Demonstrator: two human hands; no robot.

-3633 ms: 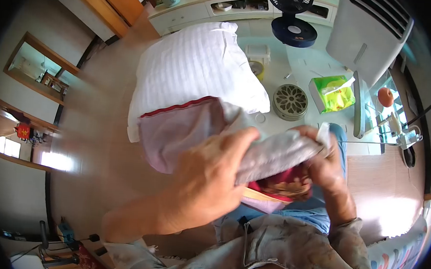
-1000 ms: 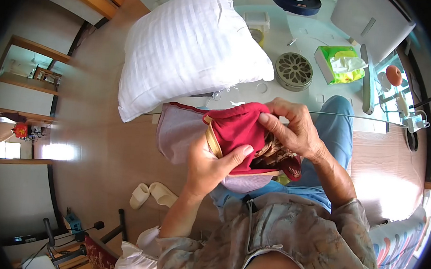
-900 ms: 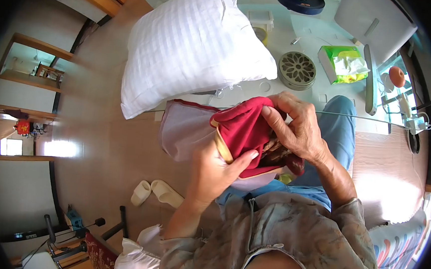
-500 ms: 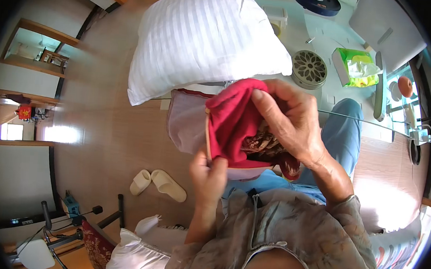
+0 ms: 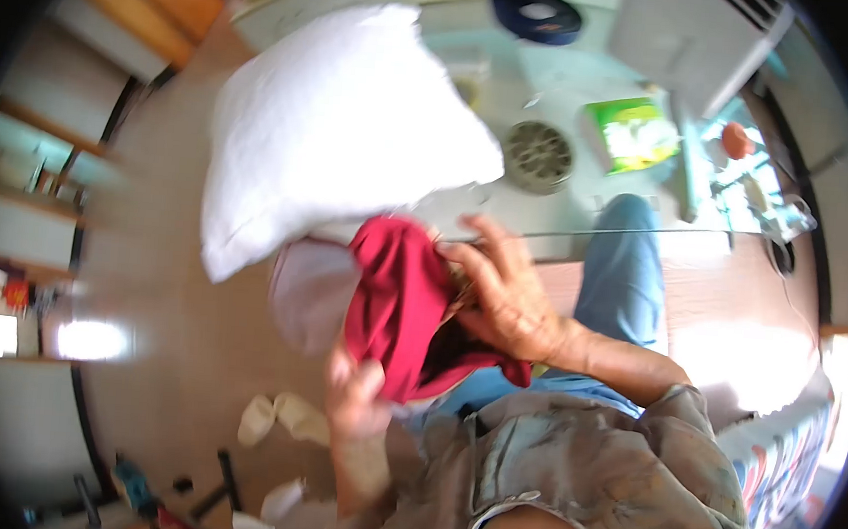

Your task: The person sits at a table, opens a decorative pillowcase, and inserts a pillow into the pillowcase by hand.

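A red cloth (image 5: 392, 306) with a dark patterned inside is bunched over the lap, between both hands. My left hand (image 5: 358, 393), blurred, pinches its lower left edge. At its upper right, my right hand (image 5: 505, 295) grips the rim near the patterned part, fingers partly bent and thumb toward the cloth. A pale mauve cloth (image 5: 314, 296) hangs to the left behind the red one. Beyond them a large white pillow (image 5: 345, 121) lies on the glass table (image 5: 556, 210).
On the table are a round patterned tin (image 5: 538, 157), a green tissue pack (image 5: 635, 135) and a dark blue fan base (image 5: 537, 15). A white appliance (image 5: 695, 43) stands behind at right. Pale slippers (image 5: 300, 419) lie on the floor, lower left.
The view has tilted and shifted, and the image is blurrier. More of the red cloth is now turned outward, and its opening has moved lower. Both hands stay at the cloth.
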